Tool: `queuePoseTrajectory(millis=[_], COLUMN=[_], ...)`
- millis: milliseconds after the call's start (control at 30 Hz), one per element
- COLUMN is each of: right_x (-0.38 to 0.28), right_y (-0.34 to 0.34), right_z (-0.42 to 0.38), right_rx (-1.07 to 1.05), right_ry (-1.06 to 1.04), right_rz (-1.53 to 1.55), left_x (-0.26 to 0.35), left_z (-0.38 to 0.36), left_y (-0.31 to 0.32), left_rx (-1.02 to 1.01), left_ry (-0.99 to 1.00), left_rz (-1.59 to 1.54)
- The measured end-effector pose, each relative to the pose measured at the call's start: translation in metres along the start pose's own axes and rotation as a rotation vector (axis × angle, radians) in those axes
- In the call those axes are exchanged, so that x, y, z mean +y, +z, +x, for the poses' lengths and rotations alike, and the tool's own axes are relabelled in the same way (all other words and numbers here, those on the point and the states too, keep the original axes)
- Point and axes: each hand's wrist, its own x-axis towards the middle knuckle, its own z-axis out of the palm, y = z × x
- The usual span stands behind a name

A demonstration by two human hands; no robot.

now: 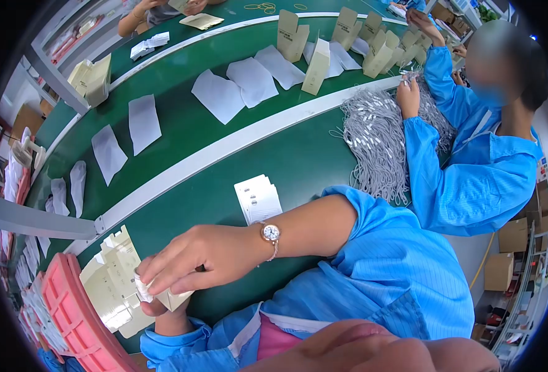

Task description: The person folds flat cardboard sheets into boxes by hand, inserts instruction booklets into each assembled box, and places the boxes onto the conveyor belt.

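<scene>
My right hand (193, 255), with a watch on the wrist, reaches left with its fingers bent down over a small white item (142, 289), whose kind I cannot make out. Below it, my left hand (170, 322) is mostly hidden; its fingers curl around a cream carton (176, 300) near the white item. Flat cream carton blanks (113, 273) lie just beyond both hands. Behind my right wrist rests a small stack of printed white cards (258, 197).
A pink plastic crate (78, 316) stands at the left. White sheets (221, 96) and standing cream cartons (316, 68) line the green belt (175, 133). Bundles of grey cords (376, 139) lie before a co-worker (472, 161) at the right. A metal post (44, 217) juts in from the left.
</scene>
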Motion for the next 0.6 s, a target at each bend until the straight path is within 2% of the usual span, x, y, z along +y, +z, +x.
queuePoseTrajectory(millis=[100,167,267,433,533,567,600], right_x=[-0.006,-0.003,-0.001,-0.005,-0.005,-0.007,-0.01], right_y=[-0.001,0.001,0.005,0.01,0.008,0.003,-0.002], right_z=[-0.001,-0.002,-0.004,-0.002,-0.003,-0.001,0.001], right_rx=[0.021,0.029,0.051,0.135,0.212,0.232,0.251], right_ry=[0.136,0.125,0.104,-0.086,-0.163,-0.27,-0.376], right_rz=[-0.029,-0.045,-0.076,-0.191,-0.257,-0.351,-0.445], left_x=[0.034,0.037,0.032,0.028,0.053,0.058,0.064], left_z=[0.02,0.023,0.01,0.017,0.059,0.059,0.059], left_y=[0.038,0.041,0.025,0.024,0.053,0.056,0.058], left_rx=[0.02,0.03,0.068,0.059,0.973,0.973,0.819], left_ry=[0.012,0.019,-0.03,0.111,0.152,0.148,0.093], left_rz=[-0.098,-0.15,0.342,0.117,-0.149,-0.147,-0.238])
